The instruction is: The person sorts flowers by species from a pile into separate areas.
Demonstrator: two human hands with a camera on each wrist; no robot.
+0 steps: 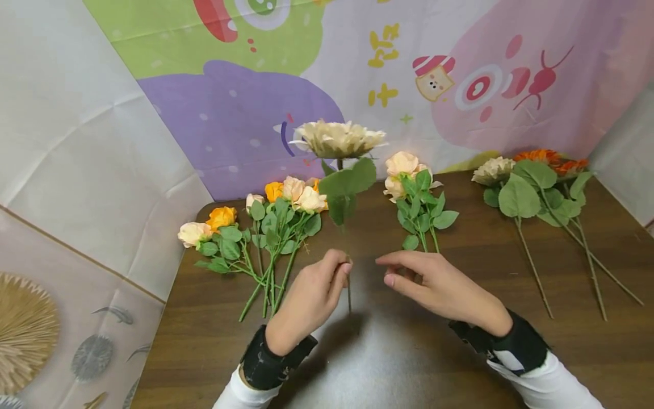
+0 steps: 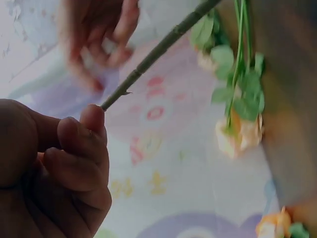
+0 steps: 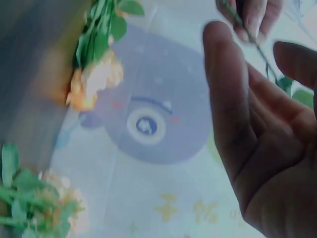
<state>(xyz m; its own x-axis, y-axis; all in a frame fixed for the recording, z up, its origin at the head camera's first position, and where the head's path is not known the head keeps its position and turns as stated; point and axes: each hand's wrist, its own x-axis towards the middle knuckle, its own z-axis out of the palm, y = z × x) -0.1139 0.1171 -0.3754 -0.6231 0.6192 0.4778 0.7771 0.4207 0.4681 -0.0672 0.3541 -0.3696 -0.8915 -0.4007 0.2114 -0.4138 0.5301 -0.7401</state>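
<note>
A cream artificial flower (image 1: pixel 341 140) with broad green leaves stands upright above the table in the head view. Its thin stem (image 2: pixel 158 52) is pinched between the thumb and fingers of my left hand (image 1: pixel 313 298). The stem's lower end shows below that hand, over the tabletop. Just to the right, my right hand (image 1: pixel 444 284) is held in the air with its fingers loosely bent and nothing between them. The right wrist view shows the palm of that right hand (image 3: pixel 267 134) apart from the stem.
Orange and cream roses (image 1: pixel 276 227) lie on the brown table (image 1: pixel 409 363) at the left. More peach roses (image 1: pixel 403 167) lie behind my right hand. Long-stemmed flowers (image 1: pixel 541 193), cream and orange, lie at the right. A cartoon-printed cloth (image 1: pixel 245 119) hangs behind the table.
</note>
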